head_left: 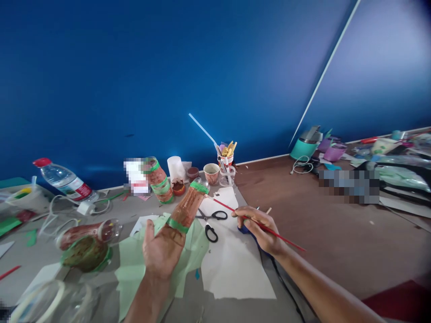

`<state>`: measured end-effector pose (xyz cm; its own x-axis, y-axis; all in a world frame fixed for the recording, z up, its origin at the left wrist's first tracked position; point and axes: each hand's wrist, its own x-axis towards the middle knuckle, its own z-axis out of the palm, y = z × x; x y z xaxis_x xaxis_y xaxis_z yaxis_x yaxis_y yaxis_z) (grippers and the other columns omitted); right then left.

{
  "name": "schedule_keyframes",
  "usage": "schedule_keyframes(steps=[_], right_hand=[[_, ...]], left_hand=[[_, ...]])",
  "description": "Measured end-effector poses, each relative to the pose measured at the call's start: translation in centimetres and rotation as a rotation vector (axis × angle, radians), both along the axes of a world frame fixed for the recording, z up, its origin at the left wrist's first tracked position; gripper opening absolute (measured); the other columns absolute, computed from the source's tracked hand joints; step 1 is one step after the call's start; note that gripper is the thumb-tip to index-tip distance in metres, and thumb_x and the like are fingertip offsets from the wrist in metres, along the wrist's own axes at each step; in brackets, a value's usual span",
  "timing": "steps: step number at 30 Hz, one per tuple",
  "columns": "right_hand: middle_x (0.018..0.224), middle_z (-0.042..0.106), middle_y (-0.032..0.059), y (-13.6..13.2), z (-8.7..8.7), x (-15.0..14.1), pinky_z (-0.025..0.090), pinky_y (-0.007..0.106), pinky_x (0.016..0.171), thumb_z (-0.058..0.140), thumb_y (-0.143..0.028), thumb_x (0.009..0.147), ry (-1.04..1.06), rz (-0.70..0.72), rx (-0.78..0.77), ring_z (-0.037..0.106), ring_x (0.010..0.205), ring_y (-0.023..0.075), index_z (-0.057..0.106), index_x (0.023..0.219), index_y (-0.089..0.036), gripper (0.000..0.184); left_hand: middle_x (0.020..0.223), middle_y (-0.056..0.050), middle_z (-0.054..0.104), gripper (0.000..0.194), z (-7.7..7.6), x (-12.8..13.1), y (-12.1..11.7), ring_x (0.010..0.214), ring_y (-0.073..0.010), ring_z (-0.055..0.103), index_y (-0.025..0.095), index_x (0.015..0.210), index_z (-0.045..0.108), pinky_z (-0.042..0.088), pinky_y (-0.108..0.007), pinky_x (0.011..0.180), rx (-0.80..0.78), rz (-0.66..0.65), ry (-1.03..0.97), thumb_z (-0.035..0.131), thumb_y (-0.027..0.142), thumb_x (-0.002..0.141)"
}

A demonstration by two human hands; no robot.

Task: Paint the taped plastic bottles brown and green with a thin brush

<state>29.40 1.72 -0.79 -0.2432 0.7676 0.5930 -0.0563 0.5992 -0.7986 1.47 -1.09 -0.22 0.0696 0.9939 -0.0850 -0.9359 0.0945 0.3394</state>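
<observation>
My left hand (164, 251) is palm up with the thumb apart, holding a brown-painted bottle (189, 205) with green bands at both ends. The fingers are hidden at its lower end; I cannot tell whether they are inside it. My right hand (259, 229) pinches a thin red paintbrush (276, 234), whose tip is at or very near the bottle's green upper band. Under the hands lie black-handled scissors (212, 224), a white sheet (235, 269) and crumpled green paper (134, 260). Beside my right hand is a dark blue object with a black cable (279, 273), partly hidden.
Behind stand another painted bottle (158, 179), a paper cup (211, 174) and a cup of plastic cutlery (226, 158). At left are a red-capped water bottle (69, 181) and a dark green painted piece (85, 253). A teal container (305, 146) stands at right, by the blue wall.
</observation>
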Motion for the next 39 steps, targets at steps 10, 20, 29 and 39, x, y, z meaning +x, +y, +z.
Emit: schedule_keyframes(steps=[10,20,29,39], right_hand=[[0.085,0.068,0.0062,-0.1,0.2,0.2,0.048,0.029,0.062,0.050,-0.026,0.096,-0.079,-0.055,0.005,0.061,0.067,0.0155,0.070,0.105,-0.023,0.023],[0.080,0.065,0.0062,-0.2,0.8,-0.1,0.047,0.034,0.069,0.049,-0.028,0.096,-0.009,0.008,0.068,0.059,0.070,0.0180,0.069,0.110,-0.024,0.026],[0.092,0.069,0.0076,-0.3,0.4,-0.7,0.049,0.029,0.065,0.049,-0.027,0.096,-0.049,0.006,0.020,0.061,0.069,0.0151,0.069,0.114,-0.024,0.027],[0.098,0.070,0.0088,-0.5,0.2,-0.7,0.051,0.030,0.067,0.047,-0.028,0.098,-0.058,0.023,0.013,0.063,0.070,0.0149,0.068,0.115,-0.024,0.027]], left_hand=[[0.098,-0.018,0.076,0.055,0.0,-0.2,0.1,0.099,-0.0287,0.071,0.009,0.101,0.071,0.059,-0.037,0.085,0.034,0.009,-0.005,0.038,0.052,0.096],[0.102,-0.015,0.076,0.056,0.1,-0.1,0.2,0.100,-0.0242,0.071,0.011,0.110,0.070,0.056,-0.032,0.089,0.000,-0.005,0.043,0.041,0.056,0.093],[0.113,-0.016,0.073,0.065,1.7,2.5,-0.6,0.124,-0.0291,0.057,0.010,0.106,0.074,0.042,-0.037,0.109,-0.054,0.065,0.308,0.042,0.065,0.089],[0.115,-0.014,0.072,0.066,2.0,3.3,-0.8,0.123,-0.0280,0.058,0.013,0.120,0.068,0.037,-0.042,0.112,-0.072,0.143,0.428,0.035,0.063,0.093]])
